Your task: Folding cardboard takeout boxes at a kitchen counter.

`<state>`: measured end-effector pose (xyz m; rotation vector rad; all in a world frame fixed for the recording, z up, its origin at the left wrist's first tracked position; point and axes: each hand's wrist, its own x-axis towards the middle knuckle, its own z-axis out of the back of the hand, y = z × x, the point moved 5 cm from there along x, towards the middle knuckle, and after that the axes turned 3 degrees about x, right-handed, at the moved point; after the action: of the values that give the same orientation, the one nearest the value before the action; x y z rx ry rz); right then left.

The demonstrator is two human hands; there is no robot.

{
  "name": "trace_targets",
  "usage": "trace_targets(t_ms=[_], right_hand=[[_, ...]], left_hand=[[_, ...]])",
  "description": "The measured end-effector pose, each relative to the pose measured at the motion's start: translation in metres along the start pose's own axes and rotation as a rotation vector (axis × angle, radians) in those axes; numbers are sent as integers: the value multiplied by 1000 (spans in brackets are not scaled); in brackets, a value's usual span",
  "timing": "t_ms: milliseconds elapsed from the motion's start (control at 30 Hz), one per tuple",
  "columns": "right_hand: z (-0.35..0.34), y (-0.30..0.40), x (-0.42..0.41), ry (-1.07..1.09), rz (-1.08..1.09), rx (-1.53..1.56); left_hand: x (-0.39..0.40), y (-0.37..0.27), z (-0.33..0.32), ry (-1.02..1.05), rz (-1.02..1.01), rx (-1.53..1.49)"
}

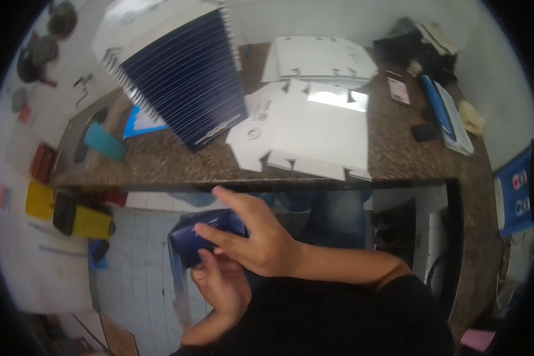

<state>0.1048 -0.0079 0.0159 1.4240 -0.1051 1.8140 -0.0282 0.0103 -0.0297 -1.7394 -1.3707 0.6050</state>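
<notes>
A small dark blue carton [204, 233] is held over the floor, in front of the counter edge. My left hand [222, 280] grips it from below, with the thumb at its lower edge. Over its upper face and right end lies my right hand [260, 236], index finger and thumb spread apart; its other fingers are partly hidden. Beyond them, on the counter, is a fanned stack of dark blue printed carton blanks [187, 84]. Beside it lie white die-cut blanks [316, 127], with another white stack [320, 58] behind.
The speckled stone counter [169, 164] carries a teal cup [104, 141] near the sink [82, 133]. On the right are a phone [398, 87], a blue-and-white packet [447, 115] and dark cloth [400, 44]. A yellow-and-black bin [86, 220] stands on the left. Blue water bottles [293, 201] sit under the counter.
</notes>
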Motion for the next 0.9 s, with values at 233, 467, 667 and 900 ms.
trace_targets(t_ms=[233, 467, 667, 900], right_hand=[[-2, -7, 1, 149, -172, 260], [-27, -49, -11, 626, -372, 545], [-54, -62, -37, 811, -906, 934], [-65, -49, -47, 769, -570, 712]], left_hand=[[26, -35, 23, -172, -96, 198], [1, -40, 37, 295, -146, 1180], [-12, -33, 67, -37, -142, 1030], [-16, -25, 84, 17, 131, 1016]])
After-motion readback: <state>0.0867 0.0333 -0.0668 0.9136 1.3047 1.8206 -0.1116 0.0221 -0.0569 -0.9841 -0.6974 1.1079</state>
